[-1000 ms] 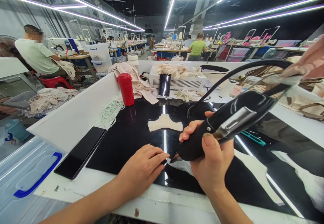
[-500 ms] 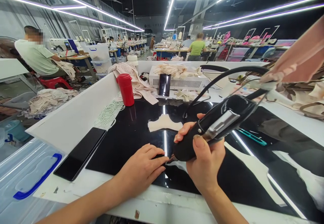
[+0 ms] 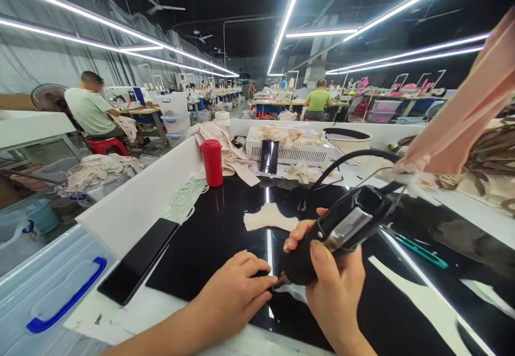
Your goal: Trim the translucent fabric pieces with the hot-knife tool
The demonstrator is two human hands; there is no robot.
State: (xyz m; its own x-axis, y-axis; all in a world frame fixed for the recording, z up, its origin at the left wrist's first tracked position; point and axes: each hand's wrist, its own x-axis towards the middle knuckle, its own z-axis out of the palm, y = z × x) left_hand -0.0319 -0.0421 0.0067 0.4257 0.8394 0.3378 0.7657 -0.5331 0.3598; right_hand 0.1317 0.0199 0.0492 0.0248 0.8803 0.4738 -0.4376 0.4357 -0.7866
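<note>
My right hand is wrapped round a black handheld power tool with a silver metal lever and a cable at its back end. The tool tilts down to the left, its narrow tip close to the glossy black board. My left hand lies on the board with its fingers stretched out, fingertips right beside that tip. Under the tool a pale scrap shows partly; my right hand and the tool hide the rest. Beyond both hands lies a small cream fabric piece.
A phone, green cord and a red lidded cup stand left. At the back is a white vented box with fabric on top. Right are teal tweezers and a long cream piece. Pink cloth hangs by the cable.
The view has tilted up and shifted slightly, so the bench sits lower in the picture. Both hands keep nearly the same place on the board, the tool still in my right hand.
</note>
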